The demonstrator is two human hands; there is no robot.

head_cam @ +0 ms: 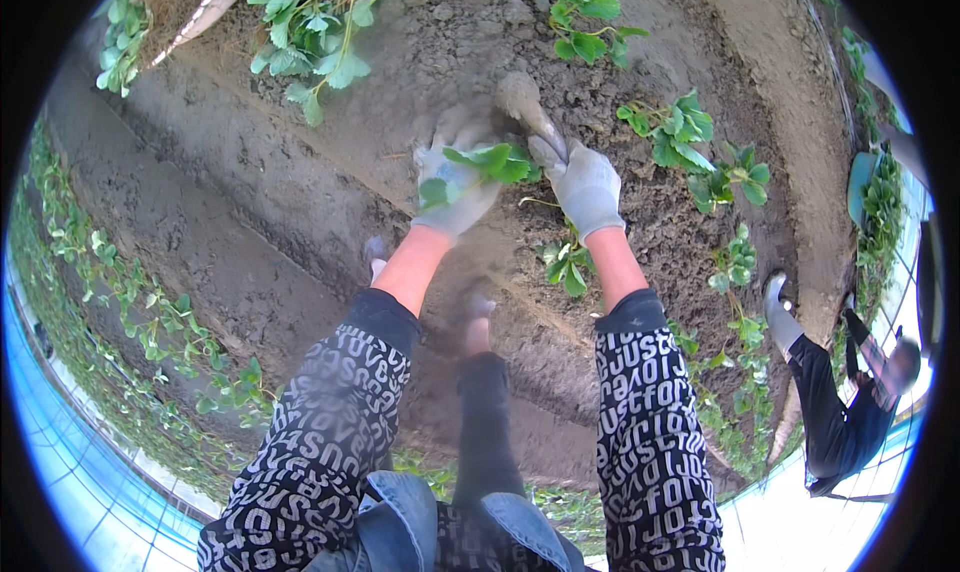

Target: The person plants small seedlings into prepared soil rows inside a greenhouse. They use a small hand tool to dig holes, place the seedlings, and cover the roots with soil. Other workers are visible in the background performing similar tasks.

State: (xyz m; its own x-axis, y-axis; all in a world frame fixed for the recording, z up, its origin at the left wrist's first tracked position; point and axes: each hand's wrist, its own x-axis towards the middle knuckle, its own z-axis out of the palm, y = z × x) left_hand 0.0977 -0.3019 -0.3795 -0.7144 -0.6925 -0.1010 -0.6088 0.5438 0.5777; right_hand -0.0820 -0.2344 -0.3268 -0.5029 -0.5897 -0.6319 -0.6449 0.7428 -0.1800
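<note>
Both hands wear pale, soiled work gloves and are over the brown soil bed. My left hand is at the centre, its fingers against the soil and partly hidden by blur and leaves. A strawberry plant with green leaves lies across its back; whether the fingers grip it cannot be told. My right hand, just to the right, is closed around the handle of a soil-covered hand tool, likely a trowel. The tool's head touches the soil beyond. A small strawberry plant stands just below my right hand.
Strawberry plants stand in the bed at right. A leafy heap of plants lies upper left beside a pale curved edge. Plant rows run at left. A person in dark clothes is at far right, near a green container.
</note>
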